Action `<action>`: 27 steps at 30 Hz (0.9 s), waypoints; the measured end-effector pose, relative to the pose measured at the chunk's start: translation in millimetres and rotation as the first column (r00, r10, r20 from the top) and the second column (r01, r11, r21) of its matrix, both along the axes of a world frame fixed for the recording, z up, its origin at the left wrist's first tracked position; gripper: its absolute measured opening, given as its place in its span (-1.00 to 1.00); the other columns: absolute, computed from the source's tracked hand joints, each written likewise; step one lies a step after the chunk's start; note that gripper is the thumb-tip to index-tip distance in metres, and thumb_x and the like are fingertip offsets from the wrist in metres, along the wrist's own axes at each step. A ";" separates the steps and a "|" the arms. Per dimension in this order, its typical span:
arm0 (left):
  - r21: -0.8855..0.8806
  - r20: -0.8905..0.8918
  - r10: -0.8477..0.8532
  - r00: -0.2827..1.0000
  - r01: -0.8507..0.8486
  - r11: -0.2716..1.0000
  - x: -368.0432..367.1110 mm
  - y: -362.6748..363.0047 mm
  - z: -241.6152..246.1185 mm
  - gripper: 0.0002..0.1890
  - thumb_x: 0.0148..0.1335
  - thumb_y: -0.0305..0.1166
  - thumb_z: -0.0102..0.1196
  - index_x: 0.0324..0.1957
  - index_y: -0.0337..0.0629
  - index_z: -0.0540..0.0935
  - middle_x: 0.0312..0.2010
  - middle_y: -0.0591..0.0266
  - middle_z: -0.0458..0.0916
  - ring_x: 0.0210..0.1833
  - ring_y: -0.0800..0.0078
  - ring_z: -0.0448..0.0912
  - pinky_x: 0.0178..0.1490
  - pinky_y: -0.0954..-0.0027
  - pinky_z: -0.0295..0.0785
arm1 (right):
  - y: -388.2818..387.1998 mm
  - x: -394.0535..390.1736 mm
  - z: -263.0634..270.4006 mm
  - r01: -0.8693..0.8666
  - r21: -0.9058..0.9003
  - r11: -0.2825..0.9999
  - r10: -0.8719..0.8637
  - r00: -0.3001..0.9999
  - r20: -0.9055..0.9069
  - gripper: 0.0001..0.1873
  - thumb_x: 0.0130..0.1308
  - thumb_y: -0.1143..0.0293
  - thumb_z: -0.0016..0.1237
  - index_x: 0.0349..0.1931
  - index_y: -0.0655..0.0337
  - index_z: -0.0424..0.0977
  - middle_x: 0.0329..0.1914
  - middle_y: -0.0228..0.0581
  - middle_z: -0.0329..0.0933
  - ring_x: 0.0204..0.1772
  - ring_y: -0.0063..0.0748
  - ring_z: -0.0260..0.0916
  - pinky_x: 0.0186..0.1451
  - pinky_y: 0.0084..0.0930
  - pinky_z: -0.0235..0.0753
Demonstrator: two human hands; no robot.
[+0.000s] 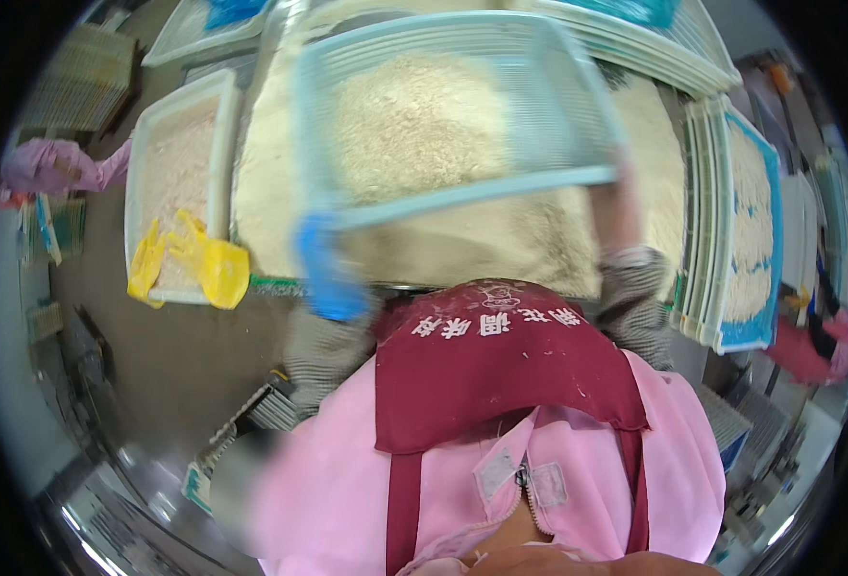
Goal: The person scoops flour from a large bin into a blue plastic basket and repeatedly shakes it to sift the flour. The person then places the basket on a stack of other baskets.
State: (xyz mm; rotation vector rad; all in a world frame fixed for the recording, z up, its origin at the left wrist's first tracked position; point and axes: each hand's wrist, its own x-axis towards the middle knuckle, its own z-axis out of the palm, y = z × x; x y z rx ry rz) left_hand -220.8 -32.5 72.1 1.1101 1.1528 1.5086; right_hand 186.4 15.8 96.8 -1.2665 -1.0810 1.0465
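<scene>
A light-blue plastic basket with slotted walls (pixel 395 209) is tilted over a worktop spread with pale flour-like powder (pixel 273 187). Inside it lies a heap of crumbly, powder-coated material (pixel 424 122). My left hand (pixel 329 266), in a blue glove and blurred, grips the basket's near left corner. On the near right corner is my right hand (pixel 615 209), seemingly bare and also blurred; its fingers are partly hidden by the basket wall. Below the basket, darker crumbs show in the powder (pixel 554 230).
At left, a white tub (pixel 222 144) holds pale pinkish contents, with yellow rubber gloves (pixel 215 266) over its near edge. Stacked white trays (pixel 698 223) stand at right, the top one blue-lined with coated pieces. More trays (pixel 654 50) are at the back right. Co-workers (pixel 57 165) appear at both sides.
</scene>
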 end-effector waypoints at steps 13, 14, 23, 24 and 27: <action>0.005 -0.181 0.109 0.977 -0.110 0.994 80.8 -17.4 28.3 -0.75 0.50 -0.34 0.05 0.08 -0.26 0.60 -0.07 0.17 0.62 0.00 0.41 0.57 0.06 0.29 0.54 | 7.7 30.8 60.3 0.057 -0.174 0.983 -0.127 0.897 -0.423 -0.26 0.56 -0.15 -0.19 0.48 0.27 0.19 0.42 0.06 0.36 0.40 -0.09 0.38 0.42 -0.10 0.45; 0.265 -0.474 0.241 0.847 -0.124 0.956 57.0 -15.0 -4.3 -0.73 0.51 -0.31 0.04 0.07 -0.29 0.59 -0.11 0.18 0.63 -0.05 0.42 0.59 0.04 0.30 0.56 | 5.0 27.6 61.0 -0.005 -0.125 0.992 -0.031 0.959 -0.283 -0.30 0.57 -0.13 -0.19 0.46 0.23 0.24 0.37 0.04 0.40 0.31 -0.11 0.46 0.29 -0.10 0.57; 0.255 -0.519 0.311 0.796 -0.203 0.945 2.0 -0.9 -34.3 -0.72 0.56 -0.28 -0.07 -0.05 -0.27 0.63 -0.22 0.23 0.65 -0.14 0.38 0.60 -0.10 0.30 0.54 | 13.8 21.6 43.7 0.138 -0.200 0.970 -0.207 0.901 -0.381 -0.38 0.60 -0.06 -0.19 0.40 0.26 0.33 0.30 0.00 0.47 0.31 -0.16 0.43 0.42 -0.08 0.39; 0.311 -0.547 0.325 0.771 -0.173 0.934 10.9 -2.8 -21.4 -0.70 0.54 -0.24 -0.04 -0.03 -0.27 0.64 -0.20 0.23 0.66 -0.15 0.34 0.61 -0.12 0.28 0.54 | 10.2 16.9 45.1 0.041 -0.162 0.986 -0.103 0.912 -0.396 -0.35 0.59 -0.06 -0.17 0.43 0.26 0.27 0.36 -0.03 0.42 0.37 -0.16 0.37 0.49 -0.09 0.31; 0.078 -0.292 0.227 0.929 -0.214 0.974 -11.2 8.7 0.3 -0.74 0.44 -0.30 0.10 -0.01 -0.28 0.65 -0.16 0.16 0.70 -0.15 0.21 0.64 -0.11 0.18 0.54 | -13.5 -26.9 18.2 -0.130 -0.112 0.985 0.086 0.939 -0.334 -0.33 0.59 -0.01 -0.14 0.50 0.26 0.17 0.42 -0.12 0.36 0.43 -0.20 0.29 0.55 -0.14 0.21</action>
